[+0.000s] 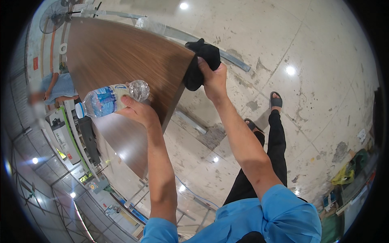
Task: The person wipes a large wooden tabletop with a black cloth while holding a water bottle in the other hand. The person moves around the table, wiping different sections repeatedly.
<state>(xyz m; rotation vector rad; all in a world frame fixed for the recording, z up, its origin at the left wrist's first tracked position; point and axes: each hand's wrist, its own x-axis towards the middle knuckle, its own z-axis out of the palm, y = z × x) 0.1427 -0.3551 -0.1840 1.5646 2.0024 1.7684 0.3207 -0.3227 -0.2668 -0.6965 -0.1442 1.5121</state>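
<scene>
My left hand is closed around a clear plastic bottle with a blue label and a white cap. The bottle lies tilted on its side above a wood-grain tabletop, its cap toward the left. At the tabletop's right corner, my right hand grips a bunched black cloth. The cloth hangs over the corner and edge, and part of it is hidden behind my fingers.
Metal bars run along the floor beyond the table. A standing fan is at the far left, near another person in a light blue garment. Left of the table stands a long white machine with green trim. Clutter lines the right side.
</scene>
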